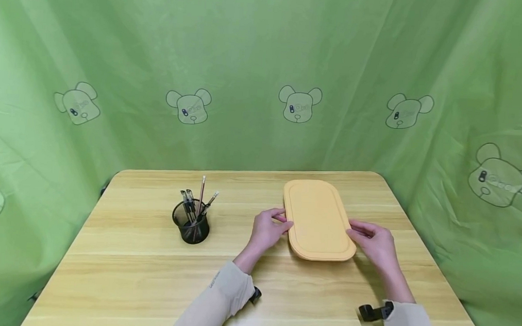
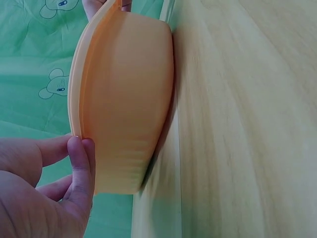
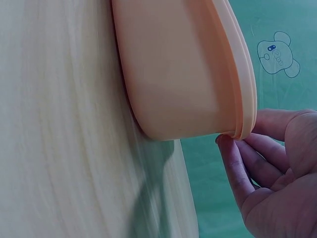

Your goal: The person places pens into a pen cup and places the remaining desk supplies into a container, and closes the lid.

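Observation:
Both hands are at an orange plastic box with a flat lid [image 1: 315,219], on the right half of the table. My left hand [image 1: 268,229] pinches its rim at the left long side, thumb on the lid side and fingers under the lip, as the left wrist view shows. On the opposite side my right hand [image 1: 375,240] pinches the rim between thumb and fingers, nearer the front corner. The lid lies over the whole top, so the inside is hidden. In the left wrist view the box's smooth side wall [image 2: 129,89] runs down close to the wood.
A black mesh pen holder [image 1: 194,233] with several pens and pencils stands left of the hands. The wooden table [image 1: 121,268] has rounded back corners. Green curtains [image 1: 257,46] with bear outlines hang behind it and at both sides.

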Demonstrator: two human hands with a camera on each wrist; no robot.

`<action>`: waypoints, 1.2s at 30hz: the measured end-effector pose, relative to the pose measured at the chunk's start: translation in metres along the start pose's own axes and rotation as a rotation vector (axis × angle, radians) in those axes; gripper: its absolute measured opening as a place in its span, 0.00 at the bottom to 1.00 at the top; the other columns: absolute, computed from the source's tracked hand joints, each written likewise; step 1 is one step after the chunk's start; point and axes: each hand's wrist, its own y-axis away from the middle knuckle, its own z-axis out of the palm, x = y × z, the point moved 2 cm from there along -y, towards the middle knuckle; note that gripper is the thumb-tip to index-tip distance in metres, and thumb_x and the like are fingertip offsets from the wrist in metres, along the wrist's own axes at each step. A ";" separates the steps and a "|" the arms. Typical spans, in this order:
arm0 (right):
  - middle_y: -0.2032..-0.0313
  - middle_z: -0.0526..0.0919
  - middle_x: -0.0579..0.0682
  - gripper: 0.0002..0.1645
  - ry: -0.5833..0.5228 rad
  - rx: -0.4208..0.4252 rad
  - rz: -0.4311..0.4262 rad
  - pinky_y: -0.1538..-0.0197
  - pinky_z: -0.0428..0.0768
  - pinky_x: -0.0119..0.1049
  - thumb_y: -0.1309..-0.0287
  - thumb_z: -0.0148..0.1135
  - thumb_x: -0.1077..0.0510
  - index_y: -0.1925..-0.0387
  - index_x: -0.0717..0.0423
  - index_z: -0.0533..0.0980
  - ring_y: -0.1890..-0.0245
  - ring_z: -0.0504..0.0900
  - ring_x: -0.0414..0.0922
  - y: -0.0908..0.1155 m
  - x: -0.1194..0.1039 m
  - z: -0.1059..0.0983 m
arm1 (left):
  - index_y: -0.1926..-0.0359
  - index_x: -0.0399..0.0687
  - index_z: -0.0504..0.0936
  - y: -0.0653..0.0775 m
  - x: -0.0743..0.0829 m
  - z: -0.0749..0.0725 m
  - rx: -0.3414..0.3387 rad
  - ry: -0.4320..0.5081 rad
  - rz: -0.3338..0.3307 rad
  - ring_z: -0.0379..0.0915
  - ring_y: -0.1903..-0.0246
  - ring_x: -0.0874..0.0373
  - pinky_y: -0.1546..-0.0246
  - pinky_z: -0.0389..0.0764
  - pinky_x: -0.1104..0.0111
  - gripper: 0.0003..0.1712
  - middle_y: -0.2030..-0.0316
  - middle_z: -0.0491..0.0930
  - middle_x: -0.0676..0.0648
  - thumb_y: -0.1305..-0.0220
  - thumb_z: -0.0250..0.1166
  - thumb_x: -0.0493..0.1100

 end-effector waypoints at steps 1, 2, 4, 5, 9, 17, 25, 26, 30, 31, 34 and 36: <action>0.51 0.82 0.62 0.26 -0.002 -0.002 0.005 0.59 0.79 0.19 0.42 0.66 0.51 0.45 0.62 0.77 0.63 0.78 0.23 0.000 0.000 0.000 | 0.44 0.41 0.78 0.000 0.000 0.000 -0.001 0.003 0.000 0.84 0.72 0.55 0.72 0.85 0.66 0.27 0.66 0.81 0.52 0.46 0.72 0.39; 0.51 0.82 0.62 0.27 0.002 -0.002 0.009 0.59 0.79 0.19 0.42 0.66 0.51 0.45 0.62 0.77 0.63 0.78 0.22 0.000 0.000 0.000 | 0.44 0.41 0.78 -0.001 -0.001 0.000 -0.002 0.002 0.004 0.84 0.72 0.54 0.73 0.85 0.65 0.27 0.66 0.81 0.52 0.46 0.72 0.39; 0.50 0.82 0.62 0.27 0.002 -0.003 0.018 0.59 0.79 0.19 0.42 0.66 0.50 0.45 0.61 0.77 0.63 0.78 0.23 0.000 0.000 0.000 | 0.44 0.40 0.78 -0.002 -0.001 0.001 0.000 0.002 0.008 0.84 0.72 0.53 0.73 0.85 0.65 0.27 0.66 0.81 0.52 0.45 0.72 0.39; 0.50 0.82 0.62 0.27 0.006 -0.001 0.022 0.59 0.79 0.19 0.42 0.66 0.50 0.45 0.61 0.77 0.63 0.78 0.23 0.000 -0.001 0.000 | 0.44 0.40 0.78 -0.002 -0.001 0.001 0.001 0.002 0.009 0.85 0.73 0.53 0.74 0.84 0.65 0.27 0.66 0.81 0.51 0.45 0.72 0.39; 0.50 0.82 0.60 0.28 0.024 0.002 0.038 0.59 0.79 0.20 0.42 0.66 0.48 0.44 0.59 0.77 0.63 0.78 0.23 -0.002 0.000 0.000 | 0.44 0.41 0.78 -0.004 -0.001 0.000 0.006 0.004 0.001 0.85 0.72 0.52 0.73 0.85 0.63 0.27 0.66 0.81 0.51 0.45 0.72 0.39; 0.51 0.83 0.59 0.27 0.046 0.008 0.041 0.60 0.78 0.18 0.42 0.66 0.47 0.45 0.58 0.77 0.63 0.77 0.24 -0.006 0.000 0.002 | 0.43 0.39 0.78 -0.008 0.001 -0.001 0.007 0.027 -0.011 0.84 0.73 0.52 0.68 0.85 0.56 0.27 0.66 0.81 0.50 0.45 0.71 0.38; 0.51 0.83 0.59 0.26 0.042 0.017 0.031 0.60 0.78 0.18 0.42 0.66 0.48 0.45 0.58 0.78 0.63 0.77 0.24 -0.008 0.001 0.003 | 0.44 0.38 0.78 -0.009 0.001 0.000 0.005 0.062 -0.024 0.84 0.71 0.47 0.66 0.85 0.54 0.26 0.66 0.80 0.48 0.45 0.71 0.36; 0.51 0.83 0.59 0.26 0.039 0.016 0.033 0.60 0.78 0.18 0.42 0.66 0.48 0.45 0.58 0.78 0.63 0.77 0.24 -0.008 0.001 0.003 | 0.44 0.38 0.78 -0.009 0.001 0.000 0.007 0.063 -0.027 0.84 0.71 0.47 0.66 0.85 0.54 0.26 0.66 0.80 0.48 0.45 0.71 0.36; 0.51 0.83 0.59 0.26 0.032 0.014 0.036 0.60 0.78 0.18 0.42 0.66 0.48 0.45 0.58 0.78 0.63 0.77 0.24 -0.008 0.001 0.003 | 0.44 0.37 0.78 -0.009 0.001 0.000 0.008 0.073 -0.031 0.84 0.70 0.45 0.66 0.85 0.54 0.26 0.66 0.80 0.49 0.46 0.71 0.36; 0.51 0.83 0.59 0.26 0.031 0.014 0.037 0.60 0.78 0.18 0.42 0.66 0.48 0.45 0.58 0.78 0.63 0.77 0.24 -0.008 0.001 0.003 | 0.44 0.37 0.78 -0.009 0.000 0.000 0.006 0.076 -0.031 0.84 0.70 0.45 0.66 0.85 0.54 0.26 0.66 0.80 0.48 0.45 0.71 0.36; 0.50 0.83 0.59 0.27 0.032 0.013 0.041 0.60 0.78 0.18 0.42 0.66 0.47 0.45 0.57 0.78 0.62 0.77 0.23 -0.008 0.002 0.003 | 0.44 0.38 0.78 -0.009 -0.001 0.001 0.007 0.080 -0.029 0.84 0.70 0.45 0.66 0.85 0.54 0.26 0.66 0.81 0.49 0.46 0.71 0.36; 0.50 0.82 0.58 0.27 0.033 0.011 0.044 0.60 0.78 0.18 0.42 0.66 0.47 0.45 0.57 0.78 0.62 0.77 0.23 -0.007 0.002 0.004 | 0.44 0.38 0.78 -0.010 -0.003 0.002 0.009 0.082 -0.029 0.84 0.71 0.46 0.67 0.85 0.54 0.27 0.66 0.81 0.49 0.46 0.71 0.36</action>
